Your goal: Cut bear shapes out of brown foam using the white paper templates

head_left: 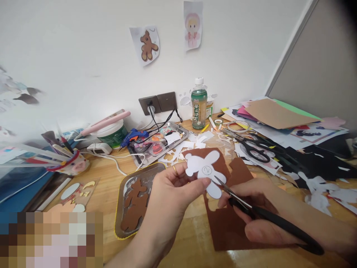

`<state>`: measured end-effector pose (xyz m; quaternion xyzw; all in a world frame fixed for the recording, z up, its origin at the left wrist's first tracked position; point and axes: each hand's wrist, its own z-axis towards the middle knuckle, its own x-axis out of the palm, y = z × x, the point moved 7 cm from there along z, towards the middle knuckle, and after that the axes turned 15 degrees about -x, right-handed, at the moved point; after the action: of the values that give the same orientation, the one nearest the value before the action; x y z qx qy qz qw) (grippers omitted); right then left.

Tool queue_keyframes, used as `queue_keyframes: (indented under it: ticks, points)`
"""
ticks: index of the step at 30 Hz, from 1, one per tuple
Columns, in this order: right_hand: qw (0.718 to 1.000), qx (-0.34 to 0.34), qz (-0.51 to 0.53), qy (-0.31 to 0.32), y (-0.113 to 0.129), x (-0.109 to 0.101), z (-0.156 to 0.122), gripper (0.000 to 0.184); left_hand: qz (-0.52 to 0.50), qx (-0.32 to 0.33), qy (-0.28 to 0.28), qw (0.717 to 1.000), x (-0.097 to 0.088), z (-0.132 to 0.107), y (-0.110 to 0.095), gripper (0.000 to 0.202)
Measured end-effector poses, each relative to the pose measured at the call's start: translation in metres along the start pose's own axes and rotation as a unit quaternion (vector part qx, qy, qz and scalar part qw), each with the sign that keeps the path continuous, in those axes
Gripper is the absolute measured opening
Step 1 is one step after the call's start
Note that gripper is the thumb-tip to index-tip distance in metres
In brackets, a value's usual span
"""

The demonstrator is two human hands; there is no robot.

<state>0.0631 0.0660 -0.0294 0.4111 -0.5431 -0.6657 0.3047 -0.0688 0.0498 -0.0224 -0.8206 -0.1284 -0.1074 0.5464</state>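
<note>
Between the thumb and fingers of my left hand [174, 195] is a white paper bear cutout [208, 170] with a circled 2 on it. My right hand [259, 208] grips black-handled scissors [281, 223], and their blades reach the notch between the bear's legs. Beneath both hands lies a brown sheet [223, 230] with pieces cut from its edge. To the left of my left hand, a yellow-rimmed tray [118, 223] holds brown bear-shaped pieces [135, 208].
A green-labelled drink bottle [199, 106] stands by the wall. Behind the tray is a blue glue gun [134, 137] with cords. Paper scraps [200, 139] and more scissors [255, 149] lie behind my hands. Coloured sheets [281, 111] are stacked right; a brush cup [72, 163] stands left.
</note>
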Motion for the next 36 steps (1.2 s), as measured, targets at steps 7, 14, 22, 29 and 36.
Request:
queue_keyframes:
  ticks: [7,14,22,29,36]
  points:
    - [0.998,0.027,0.043,-0.027,-0.0108,0.0004,-0.0036,0.031,0.001,0.000,-0.011,1.000,0.0005,-0.0016,-0.0033,0.014]
    - [0.998,0.022,0.041,-0.043,-0.0092,-0.0013,-0.0031,0.030,0.034,0.026,-0.026,0.999,-0.0020,-0.0028,-0.0067,0.013]
    - [0.998,0.063,-0.022,-0.002,-0.0084,-0.0001,-0.0047,0.032,0.047,0.022,-0.042,0.998,-0.0033,-0.0047,-0.0084,0.004]
    - [0.996,0.071,-0.058,-0.002,-0.0082,-0.0008,-0.0056,0.027,0.068,0.023,-0.057,0.996,-0.0050,-0.0058,-0.0081,0.004]
    - [0.995,0.064,-0.074,-0.002,-0.0093,-0.0023,-0.0050,0.023,0.060,0.015,-0.074,0.995,-0.0065,-0.0065,-0.0081,0.002]
